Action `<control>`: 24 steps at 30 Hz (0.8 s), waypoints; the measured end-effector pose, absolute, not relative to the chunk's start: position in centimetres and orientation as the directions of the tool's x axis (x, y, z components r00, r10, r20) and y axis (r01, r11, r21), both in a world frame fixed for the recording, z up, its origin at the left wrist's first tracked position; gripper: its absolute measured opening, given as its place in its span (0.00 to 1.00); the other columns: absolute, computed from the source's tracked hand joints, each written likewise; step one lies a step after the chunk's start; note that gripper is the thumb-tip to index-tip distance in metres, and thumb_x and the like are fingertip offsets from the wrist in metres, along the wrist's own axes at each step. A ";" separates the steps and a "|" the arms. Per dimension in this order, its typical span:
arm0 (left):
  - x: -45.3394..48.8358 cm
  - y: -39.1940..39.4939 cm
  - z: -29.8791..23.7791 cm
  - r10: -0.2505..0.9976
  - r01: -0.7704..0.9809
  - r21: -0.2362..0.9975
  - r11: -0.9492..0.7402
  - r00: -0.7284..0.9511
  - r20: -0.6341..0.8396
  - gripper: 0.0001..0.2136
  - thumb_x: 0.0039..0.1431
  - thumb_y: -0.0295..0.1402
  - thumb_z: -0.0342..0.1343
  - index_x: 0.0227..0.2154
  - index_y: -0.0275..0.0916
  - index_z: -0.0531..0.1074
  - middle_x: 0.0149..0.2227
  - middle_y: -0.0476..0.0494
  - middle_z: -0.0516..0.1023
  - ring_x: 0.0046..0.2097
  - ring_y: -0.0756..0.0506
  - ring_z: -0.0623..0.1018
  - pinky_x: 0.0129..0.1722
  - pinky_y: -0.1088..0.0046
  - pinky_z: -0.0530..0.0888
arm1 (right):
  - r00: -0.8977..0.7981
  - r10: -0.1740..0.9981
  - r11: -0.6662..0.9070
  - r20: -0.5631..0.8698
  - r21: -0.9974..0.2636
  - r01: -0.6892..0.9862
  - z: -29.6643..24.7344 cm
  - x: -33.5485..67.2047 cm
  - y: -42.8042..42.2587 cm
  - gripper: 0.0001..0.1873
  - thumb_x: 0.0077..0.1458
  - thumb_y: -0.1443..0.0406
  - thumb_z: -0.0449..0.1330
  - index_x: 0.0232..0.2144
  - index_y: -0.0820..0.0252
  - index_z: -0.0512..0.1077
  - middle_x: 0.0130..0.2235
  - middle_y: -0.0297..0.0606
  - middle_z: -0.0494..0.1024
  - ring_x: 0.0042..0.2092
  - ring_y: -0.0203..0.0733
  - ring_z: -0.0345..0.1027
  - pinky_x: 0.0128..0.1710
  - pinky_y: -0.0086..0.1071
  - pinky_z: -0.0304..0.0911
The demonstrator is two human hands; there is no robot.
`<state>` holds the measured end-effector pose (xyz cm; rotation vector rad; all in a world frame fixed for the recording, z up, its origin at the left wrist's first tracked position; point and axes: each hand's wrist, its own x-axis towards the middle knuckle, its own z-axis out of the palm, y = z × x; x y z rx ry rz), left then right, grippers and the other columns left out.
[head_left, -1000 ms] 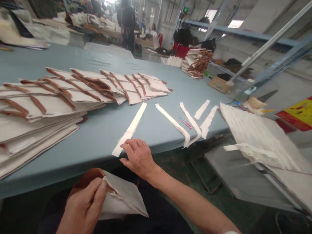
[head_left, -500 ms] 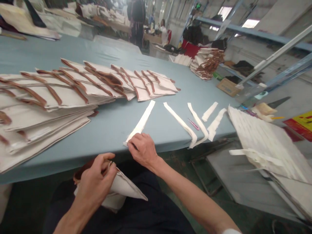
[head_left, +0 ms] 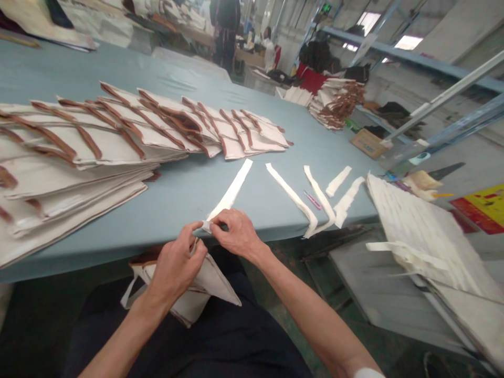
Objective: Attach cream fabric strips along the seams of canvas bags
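Over my lap, my left hand [head_left: 179, 265] is closed on a white fabric pouch [head_left: 210, 281] with brown trim, partly hidden by the hand. Its forefinger reaches toward the near end of a white strip [head_left: 234, 189] on the table edge. My right hand [head_left: 236, 232] pinches that same end between thumb and fingers, while the rest of the strip lies flat, pointing away from me. Further right lie more white strips [head_left: 291, 193], and a small pink tool [head_left: 312, 200] rests among them.
Overlapping white pouches with brown edges [head_left: 165, 126] cover the left of the blue-green table [head_left: 189, 199]. Another stack [head_left: 336, 102] stands at the far right, near a cardboard box [head_left: 368, 143]. A board with white strips [head_left: 425, 231] is at right. A person [head_left: 225, 31] stands behind.
My left hand has moved up and right with the pouch, close to my right hand. The right hand now pinches the strip's near end, which is lifted slightly.
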<state>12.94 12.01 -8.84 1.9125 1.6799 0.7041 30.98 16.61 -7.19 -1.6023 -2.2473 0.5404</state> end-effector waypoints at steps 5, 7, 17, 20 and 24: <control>13.3 12.0 -9.4 0.983 0.826 0.540 -0.159 0.182 0.011 0.24 0.69 0.36 0.45 0.61 0.40 0.76 0.35 0.40 0.89 0.39 0.34 0.90 0.37 0.66 0.75 | -0.297 0.955 0.262 0.022 -0.535 0.803 -7.2 31.0 16.9 0.12 0.69 0.68 0.63 0.34 0.58 0.84 0.43 0.40 0.89 0.45 0.44 0.78 0.50 0.36 0.64; 13.3 11.9 -9.4 0.980 0.860 0.485 -0.159 0.195 -0.025 0.25 0.70 0.35 0.44 0.63 0.39 0.76 0.36 0.38 0.90 0.41 0.32 0.91 0.37 0.65 0.75 | -0.277 0.961 0.238 0.017 -0.560 0.793 -7.3 31.1 17.0 0.12 0.69 0.67 0.62 0.34 0.58 0.84 0.41 0.39 0.88 0.44 0.44 0.77 0.48 0.35 0.64; 13.6 12.5 -8.4 0.958 0.941 0.286 -0.183 0.235 -0.162 0.22 0.73 0.33 0.47 0.65 0.39 0.74 0.38 0.38 0.91 0.44 0.31 0.91 0.39 0.65 0.78 | -0.125 0.992 0.082 -0.014 -0.682 0.727 -7.7 31.3 17.6 0.09 0.71 0.64 0.59 0.38 0.55 0.79 0.35 0.33 0.84 0.37 0.41 0.75 0.41 0.31 0.62; 13.8 12.6 -8.0 0.951 0.949 0.251 -0.191 0.242 -0.190 0.22 0.75 0.33 0.46 0.67 0.39 0.72 0.38 0.38 0.91 0.44 0.30 0.91 0.40 0.64 0.79 | -0.082 0.997 0.048 -0.014 -0.707 0.706 -7.9 31.4 17.9 0.09 0.73 0.63 0.58 0.40 0.54 0.77 0.33 0.32 0.82 0.36 0.42 0.73 0.40 0.32 0.61; 14.2 12.9 -7.4 0.942 0.954 0.214 -0.208 0.255 -0.219 0.27 0.75 0.32 0.46 0.74 0.38 0.65 0.41 0.36 0.91 0.46 0.30 0.91 0.42 0.63 0.81 | -0.049 0.999 0.026 -0.009 -0.752 0.659 -8.1 31.4 18.1 0.07 0.72 0.62 0.58 0.39 0.54 0.75 0.32 0.32 0.80 0.36 0.43 0.72 0.41 0.33 0.60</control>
